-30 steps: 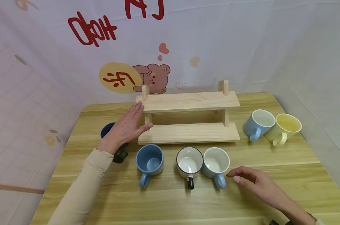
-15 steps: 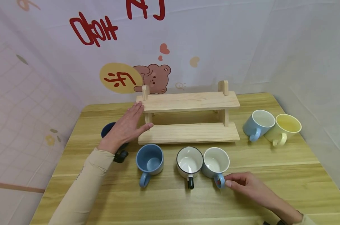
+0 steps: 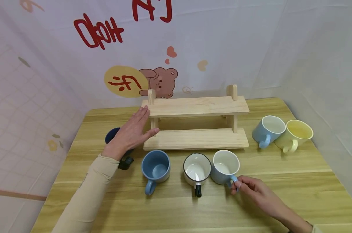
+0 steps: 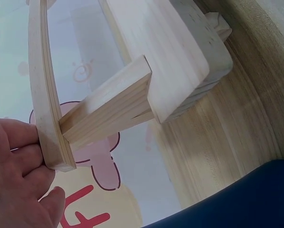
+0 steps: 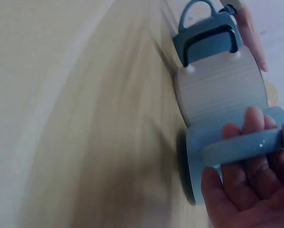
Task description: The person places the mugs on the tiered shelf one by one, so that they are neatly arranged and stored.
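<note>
My right hand (image 3: pixel 256 194) holds the handle of a light blue mug (image 3: pixel 221 176) with a white inside. In the right wrist view its fingers pass through the handle loop (image 5: pixel 244 146). The mug stands upright, touching or very near a white mug (image 3: pixel 197 166) with a black rim and black handle. Fingers extended, my left hand (image 3: pixel 130 132) touches the left end of the two-tier wooden shelf (image 3: pixel 197 108). In the left wrist view its fingertips rest against the end of the upper board (image 4: pixel 51 118). Behind that hand a dark blue mug (image 3: pixel 111 133) is partly hidden.
A medium blue mug (image 3: pixel 155 165) stands left of the white one. At the right, another light blue mug (image 3: pixel 260 132) and a yellow mug (image 3: pixel 292 137) stand side by side. A printed cloth (image 3: pixel 211 42) hangs behind the wooden table (image 3: pixel 170 213).
My right hand has moved left to the light blue mug and taken its handle. The mug has turned slightly, its handle now pointing more to the right. My left hand stays on the shelf.
</note>
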A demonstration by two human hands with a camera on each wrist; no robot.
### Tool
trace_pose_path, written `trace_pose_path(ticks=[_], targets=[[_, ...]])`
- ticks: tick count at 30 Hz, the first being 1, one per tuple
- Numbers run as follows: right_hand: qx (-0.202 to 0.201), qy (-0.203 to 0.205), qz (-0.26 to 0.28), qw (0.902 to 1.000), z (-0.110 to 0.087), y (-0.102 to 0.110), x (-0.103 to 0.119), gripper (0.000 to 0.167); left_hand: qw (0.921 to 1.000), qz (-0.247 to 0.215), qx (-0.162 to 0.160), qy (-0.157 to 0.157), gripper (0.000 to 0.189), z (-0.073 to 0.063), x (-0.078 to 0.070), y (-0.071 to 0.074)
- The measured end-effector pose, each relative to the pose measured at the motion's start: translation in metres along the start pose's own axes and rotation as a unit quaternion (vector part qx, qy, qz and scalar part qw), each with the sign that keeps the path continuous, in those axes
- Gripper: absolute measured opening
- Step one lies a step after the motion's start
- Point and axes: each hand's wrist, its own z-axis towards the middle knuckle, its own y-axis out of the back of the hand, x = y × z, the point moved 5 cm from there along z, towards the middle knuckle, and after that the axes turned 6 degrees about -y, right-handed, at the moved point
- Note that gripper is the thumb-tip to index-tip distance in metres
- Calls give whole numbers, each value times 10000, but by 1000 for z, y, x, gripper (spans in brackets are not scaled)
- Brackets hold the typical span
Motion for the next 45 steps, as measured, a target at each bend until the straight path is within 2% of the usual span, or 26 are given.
trace_pose_path(ticks=[3,8,12,15,19,23,28,37,45], targets=[[-218,75,-31,9997,-2,5,2,25,10000,-17,-20,13,100,-1,0,0],[-278,212,47,9994,-3,12,7,27,10000,1,-44,-1,100,-5,-1,0],[-421,403,173,9982,-2,19,21,30,10000,33,-73,-19,99,-8,-2,0],[-725,471,109,9962,2,26,36,31,9999,14,-107,-12,98,-9,-2,0],[-1061,819,348,9904,12,34,57,30,9999,-32,-143,8,96,-12,-1,0],[-1138,1271,786,9822,24,42,76,29,9998,-82,-150,70,92,-14,0,0],[-1369,1476,1291,9710,38,52,94,27,9997,-146,-163,82,89,-13,-1,2],[-2003,1257,1315,9627,66,68,106,27,9996,-157,-188,129,90,-13,-3,2],[-2383,1262,1614,9493,96,76,109,27,9994,-212,-232,143,92,-11,-4,1]])
